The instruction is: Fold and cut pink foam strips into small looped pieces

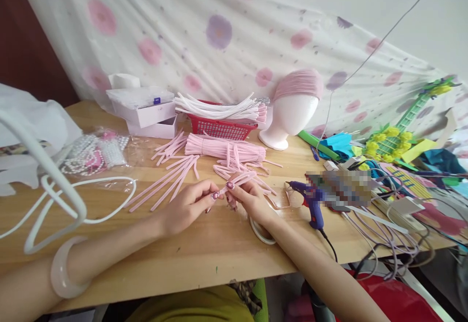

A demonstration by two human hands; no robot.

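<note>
My left hand (190,205) and my right hand (246,197) meet over the middle of the wooden table (204,258). Both pinch a small bunch of pink pipe cleaners (239,179) between fingertips; the bunch points up and to the right. Loose pink pipe cleaners (171,175) lie fanned on the table just behind my left hand. A tied bundle of pink pipe cleaners (224,147) lies further back. A roll of tape (261,231) sits under my right wrist. A pale bangle (64,268) circles my left forearm.
A purple glue gun (310,200) lies right of my hands, its cord running off the front edge. A red basket (219,126) holds white and pink pipe cleaners. A foam head (292,112) with a pink cap, white boxes (146,110), bagged beads (97,151) and craft clutter surround them.
</note>
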